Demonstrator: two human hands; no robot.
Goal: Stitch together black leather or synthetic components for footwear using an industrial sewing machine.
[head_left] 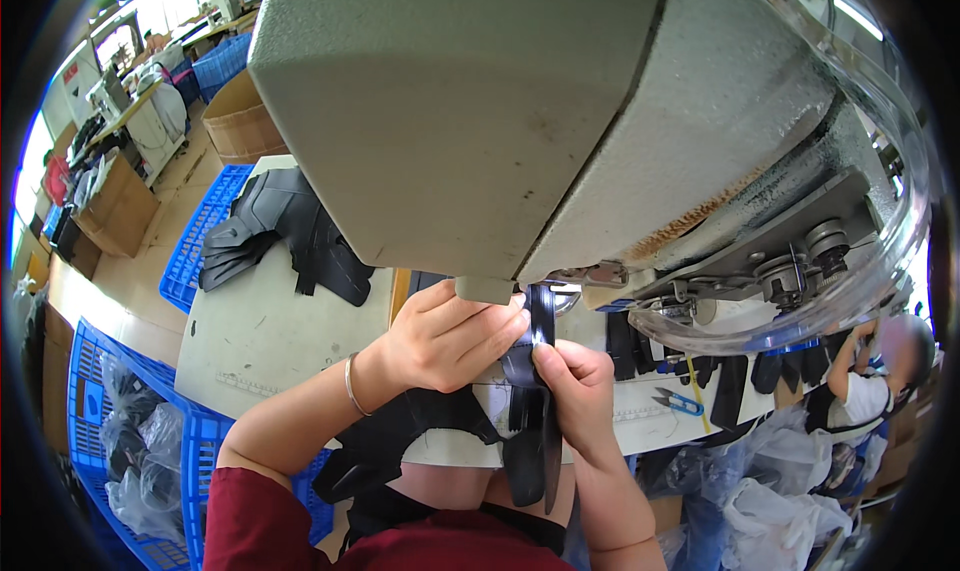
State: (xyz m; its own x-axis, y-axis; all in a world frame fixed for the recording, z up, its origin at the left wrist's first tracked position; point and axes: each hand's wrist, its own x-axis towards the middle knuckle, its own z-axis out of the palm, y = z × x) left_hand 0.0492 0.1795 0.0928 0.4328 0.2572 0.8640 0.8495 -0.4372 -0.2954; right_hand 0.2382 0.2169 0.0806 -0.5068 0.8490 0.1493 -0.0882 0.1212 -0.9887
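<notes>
maroon top (450, 543), plain left sleeve (255, 511) ending near elbow; thin silvery bangle (350, 385), left wrist (376, 375)

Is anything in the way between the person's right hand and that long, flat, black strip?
Nothing visible is: the bare right hand pinches the black strip directly, thumb against it. The bare left hand is close to the strip's upper part, by the bulky, grey-white sewing machine head; I can't tell whether its fingertips touch.

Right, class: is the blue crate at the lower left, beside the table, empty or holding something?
Holding something: the blue crate has clear plastic bags inside; how deep they go is hidden.
</notes>
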